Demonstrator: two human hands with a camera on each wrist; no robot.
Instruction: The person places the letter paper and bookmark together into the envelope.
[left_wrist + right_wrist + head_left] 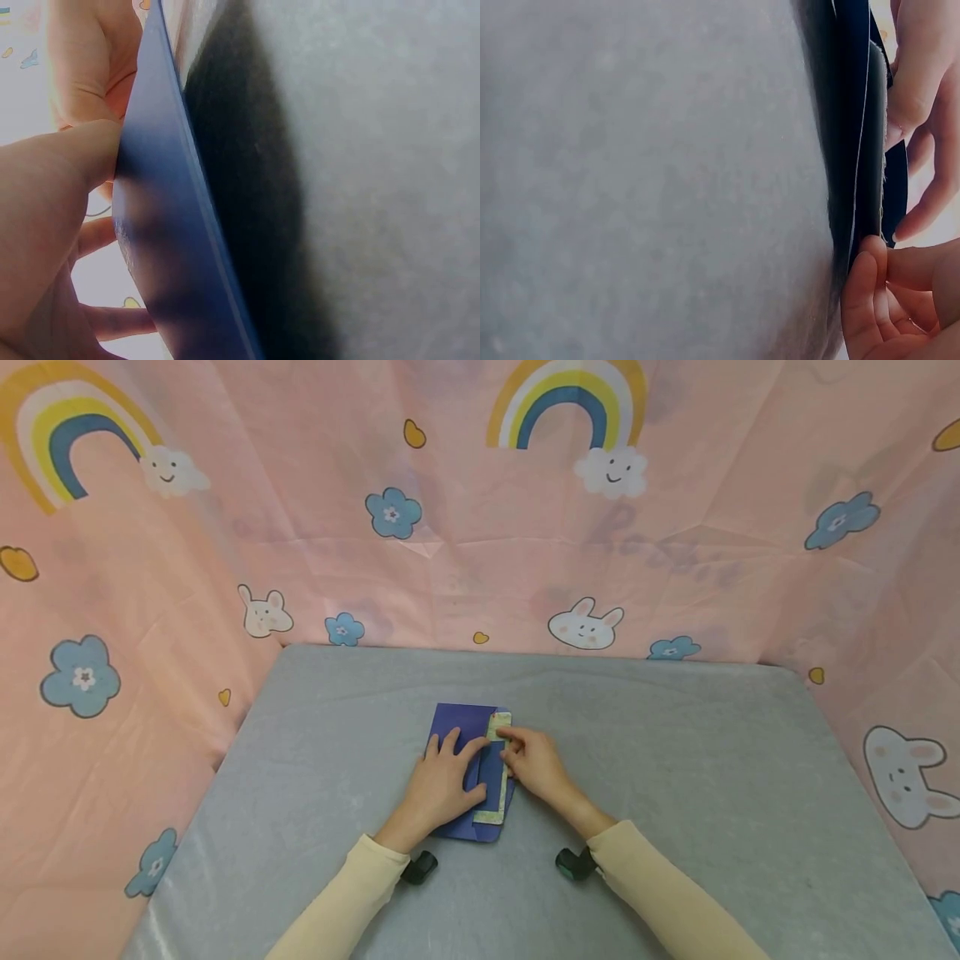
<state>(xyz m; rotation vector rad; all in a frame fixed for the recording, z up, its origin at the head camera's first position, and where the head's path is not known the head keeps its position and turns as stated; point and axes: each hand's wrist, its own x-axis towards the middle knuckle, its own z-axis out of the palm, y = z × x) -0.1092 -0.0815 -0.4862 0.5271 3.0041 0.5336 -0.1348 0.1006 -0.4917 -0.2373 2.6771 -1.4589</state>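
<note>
A dark blue paper folder (pixel 463 718) lies flat at the middle of the table. Along its right side is a card with a yellow-green patterned border (pixel 491 817) and a blue panel over its middle. My left hand (pixel 437 782) rests on the folder with its fingers spread, thumb and forefinger reaching the patterned card. At the right edge, my right hand (pixel 542 767) pinches the border of that card between thumb and fingers. In the right wrist view the fingertips (pixel 871 262) meet the edge of the layered sheets (pixel 862 142). What lies beneath the folder is hidden.
Grey cloth covers the table (pixel 675 760). A pink curtain (pixel 465 568) printed with rainbows, rabbits and flowers stands around its back and sides. Each wrist carries a small black camera (pixel 574 864) just below the cuff of a cream sleeve (pixel 660 885).
</note>
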